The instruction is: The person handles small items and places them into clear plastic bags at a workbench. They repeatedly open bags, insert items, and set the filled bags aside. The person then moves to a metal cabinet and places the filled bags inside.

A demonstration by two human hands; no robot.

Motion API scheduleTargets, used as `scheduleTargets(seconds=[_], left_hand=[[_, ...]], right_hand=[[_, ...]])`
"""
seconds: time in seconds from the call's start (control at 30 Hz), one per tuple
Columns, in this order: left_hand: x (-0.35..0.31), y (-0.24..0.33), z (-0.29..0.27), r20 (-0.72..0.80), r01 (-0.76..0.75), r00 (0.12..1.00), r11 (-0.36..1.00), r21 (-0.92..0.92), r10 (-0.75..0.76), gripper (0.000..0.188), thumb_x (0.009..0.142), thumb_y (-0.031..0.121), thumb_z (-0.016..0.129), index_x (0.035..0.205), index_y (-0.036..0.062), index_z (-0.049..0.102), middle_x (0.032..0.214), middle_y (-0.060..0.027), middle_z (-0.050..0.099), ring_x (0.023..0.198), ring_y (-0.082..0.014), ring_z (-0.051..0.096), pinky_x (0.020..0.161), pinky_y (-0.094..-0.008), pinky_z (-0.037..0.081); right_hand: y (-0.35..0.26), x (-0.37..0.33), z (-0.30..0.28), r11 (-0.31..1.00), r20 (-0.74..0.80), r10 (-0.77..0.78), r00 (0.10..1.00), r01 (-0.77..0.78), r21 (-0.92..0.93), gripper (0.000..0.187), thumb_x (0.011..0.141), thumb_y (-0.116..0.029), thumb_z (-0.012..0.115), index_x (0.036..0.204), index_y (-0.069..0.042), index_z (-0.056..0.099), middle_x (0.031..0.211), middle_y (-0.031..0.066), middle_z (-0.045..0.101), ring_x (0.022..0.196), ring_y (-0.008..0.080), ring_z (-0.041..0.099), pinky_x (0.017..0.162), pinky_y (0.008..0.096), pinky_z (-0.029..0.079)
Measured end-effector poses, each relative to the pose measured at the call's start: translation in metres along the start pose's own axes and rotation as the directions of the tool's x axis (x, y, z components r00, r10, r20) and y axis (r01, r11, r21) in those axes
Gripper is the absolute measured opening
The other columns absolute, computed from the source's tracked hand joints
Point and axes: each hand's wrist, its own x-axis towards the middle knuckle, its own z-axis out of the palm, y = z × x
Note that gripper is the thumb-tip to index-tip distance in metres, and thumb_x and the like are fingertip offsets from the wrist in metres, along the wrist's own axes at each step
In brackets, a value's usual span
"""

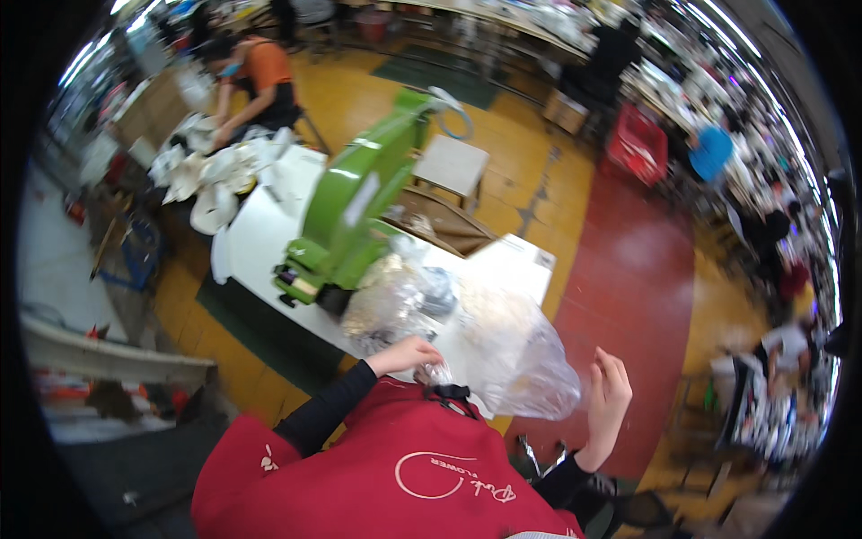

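My left hand is closed at the table's near edge, its fingers pinching a bit of crumpled clear plastic just above my red apron. Off to the right, my right hand is raised with fingers stretched and a little bent, and nothing shows in it. Between the hands lies a large clear plastic bag with pale contents, overhanging the white table. Another clear bag, holding small yellowish and whitish pieces, sits against the green machine. What these pieces are is too blurred to tell.
Behind the table are an open cardboard box and a white-topped stool. White cup-shaped pieces pile at the table's far left, beside a person in orange. A red crate stands on the floor at far right.
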Motion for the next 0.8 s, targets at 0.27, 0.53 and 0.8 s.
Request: scheduleTargets(seconds=[0.27,0.53,0.8], left_hand=[[0.054,-0.053,0.024,-0.347,0.212,0.934,0.912,0.350,-0.083,0.055,0.082,0.023,0.069,0.129,0.0011,0.050,0.120,-0.0220,0.055,0.108,-0.0346,0.057,0.092,-0.0381,0.046],[0.075,0.042,0.059,-0.072,-0.383,0.869,0.757,0.529,0.490,0.092,0.068,0.027,0.081,0.143,0.0087,0.032,0.142,-0.0211,0.036,0.132,-0.0368,0.038,0.114,-0.0556,0.011],[0.084,0.081,0.031,-0.216,-0.302,0.935,0.951,-0.071,0.281,0.020,0.088,0.013,0.062,0.104,0.0041,0.070,0.098,-0.0093,0.069,0.094,-0.0180,0.063,0.084,-0.0316,0.050]], right_hand=[[0.119,-0.071,0.044,0.934,0.331,0.348,0.877,-0.295,-0.200,0.090,0.070,-0.002,0.077,0.145,-0.011,0.029,0.141,0.0205,0.037,0.124,0.0361,0.046,0.100,0.0398,0.042],[0.040,-0.050,0.113,0.928,0.122,0.153,0.981,-0.185,0.322,0.020,0.080,-0.004,0.071,0.098,0.001,0.065,0.079,0.0109,0.061,0.069,0.0229,0.060,0.063,0.0330,0.048],[0.012,0.005,0.070,0.617,0.298,-0.307,0.904,-0.050,0.785,0.081,0.070,-0.026,0.083,0.139,-0.005,0.046,0.138,0.0150,0.050,0.134,0.0288,0.040,0.110,0.0399,0.031]])
